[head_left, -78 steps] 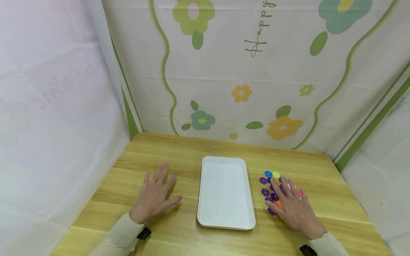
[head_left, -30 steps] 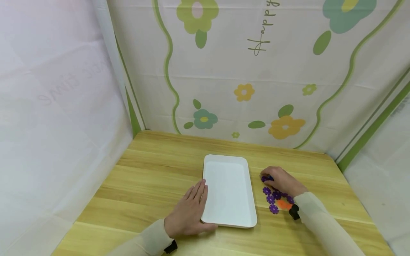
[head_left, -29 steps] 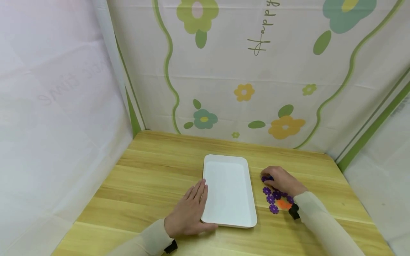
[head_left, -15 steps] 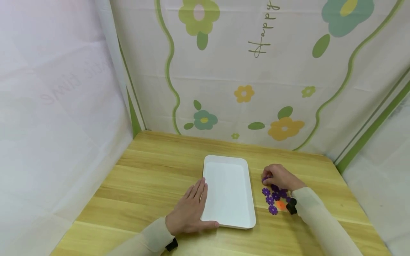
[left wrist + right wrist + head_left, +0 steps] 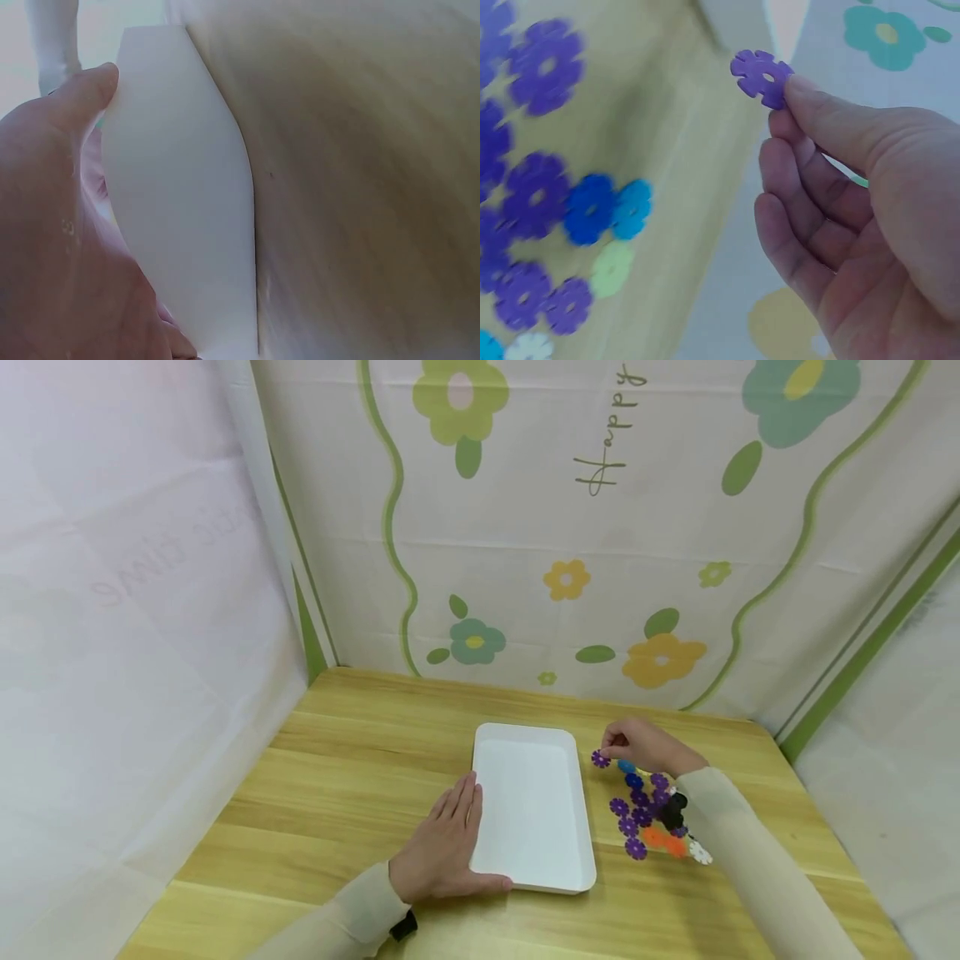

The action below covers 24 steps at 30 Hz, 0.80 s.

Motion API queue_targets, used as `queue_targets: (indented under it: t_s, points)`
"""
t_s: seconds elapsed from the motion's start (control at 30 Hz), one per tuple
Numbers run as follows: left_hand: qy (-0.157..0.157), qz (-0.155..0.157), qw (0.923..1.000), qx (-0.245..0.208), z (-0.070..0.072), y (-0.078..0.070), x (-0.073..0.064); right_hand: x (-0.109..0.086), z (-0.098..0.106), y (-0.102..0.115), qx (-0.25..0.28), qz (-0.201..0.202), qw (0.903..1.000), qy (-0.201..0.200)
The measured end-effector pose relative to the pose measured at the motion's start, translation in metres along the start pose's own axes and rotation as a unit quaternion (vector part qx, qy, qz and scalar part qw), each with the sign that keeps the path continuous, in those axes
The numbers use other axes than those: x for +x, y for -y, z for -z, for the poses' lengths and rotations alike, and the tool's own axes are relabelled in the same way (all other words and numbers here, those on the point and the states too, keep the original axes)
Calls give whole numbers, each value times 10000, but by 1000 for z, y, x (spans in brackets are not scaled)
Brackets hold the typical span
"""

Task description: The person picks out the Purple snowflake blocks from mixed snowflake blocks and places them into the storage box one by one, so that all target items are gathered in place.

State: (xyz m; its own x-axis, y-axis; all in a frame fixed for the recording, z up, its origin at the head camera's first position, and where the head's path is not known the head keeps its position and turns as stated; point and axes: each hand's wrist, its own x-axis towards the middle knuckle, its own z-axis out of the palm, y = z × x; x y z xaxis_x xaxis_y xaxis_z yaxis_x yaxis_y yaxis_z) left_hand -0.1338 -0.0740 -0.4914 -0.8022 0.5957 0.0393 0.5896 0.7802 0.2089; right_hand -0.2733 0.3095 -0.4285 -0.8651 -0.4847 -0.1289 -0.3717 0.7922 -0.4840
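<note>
Between thumb and fingertips, my right hand point(image 5: 639, 746) pinches a purple snowflake building disc point(image 5: 762, 76), a small notched plastic round with a hole in its middle. The disc is raised near the far right side of a white rectangular tray point(image 5: 583, 827). My left hand point(image 5: 442, 847) lies at the tray's near left corner, fingers straight along its left side and thumb along the near edge. In the left wrist view, the thumb lies against the tray's outer wall point(image 5: 184, 172). More purple discs point(image 5: 636, 848) are spread on the table below my right hand.
Among the loose discs are a dark blue one point(image 5: 590, 208), a light blue one point(image 5: 632, 208), a pale yellow one point(image 5: 612, 268), orange ones point(image 5: 676, 847) and a white one point(image 5: 701, 853). A printed cloth point(image 5: 517, 527) hangs behind the wooden table point(image 5: 375, 727).
My left hand has come from the open table to the tray's corner. My right hand has picked up a purple disc from the group and moved it up and slightly left.
</note>
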Motion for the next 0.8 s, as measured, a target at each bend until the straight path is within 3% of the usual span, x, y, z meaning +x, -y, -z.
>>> queue_targets:
  t_s: [0.23,0.57,0.8]
  points:
    - [-80,-95,9998,129,-2,5,4,21,-2,25,28,-78,9999,67]
    - [-82,-58,9996,270,-8,9,7,55,-30,55,464,7,9988,126]
    - [-3,-46,9998,180,-2,6,7,81,-48,71,590,-290,9978,-91]
